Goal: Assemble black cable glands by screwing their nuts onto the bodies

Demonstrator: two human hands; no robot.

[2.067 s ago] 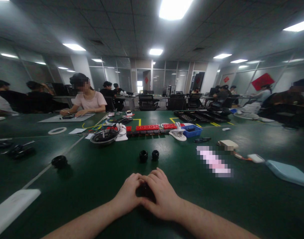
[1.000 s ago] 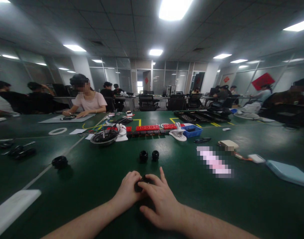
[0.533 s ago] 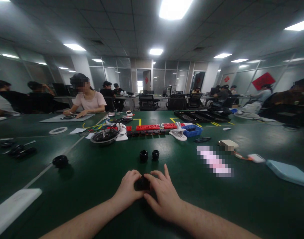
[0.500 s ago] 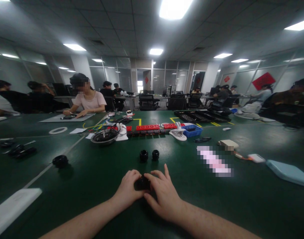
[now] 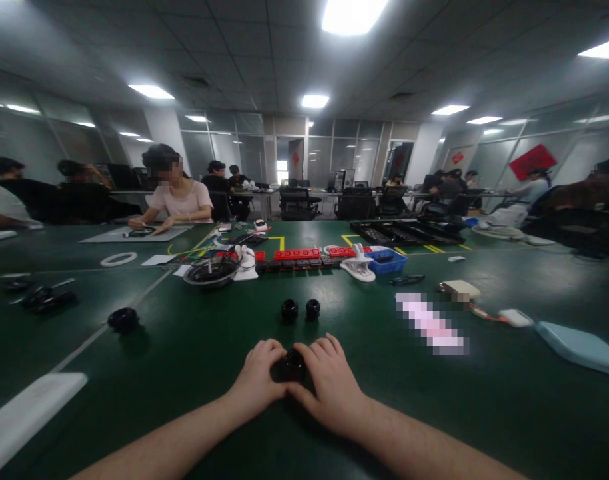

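Note:
Between my two hands, low in the middle of the view, is a dark round part (image 5: 294,361) with a ring-like opening on top. My left hand (image 5: 257,377) curls round its left side, and my right hand (image 5: 329,383) wraps its right side, fingers together. The two thumbs meet at the near side. Just beyond my hands stand two glossy black round parts, a larger one (image 5: 289,310) and a smaller one (image 5: 312,309), side by side and apart. Another black round part (image 5: 123,321) sits further left on the green table (image 5: 209,347).
A bowl of black parts (image 5: 209,272), white stands (image 5: 358,264), red blocks (image 5: 298,255) and a blue bin (image 5: 386,261) stand further back. White block (image 5: 29,413) at near left; light-blue case (image 5: 579,347) at right. Across the table sits a person (image 5: 177,200).
My right hand's raised index finger has come down beside the others. The dark part's top opening now shows more clearly between my hands. The whole view has shifted slightly.

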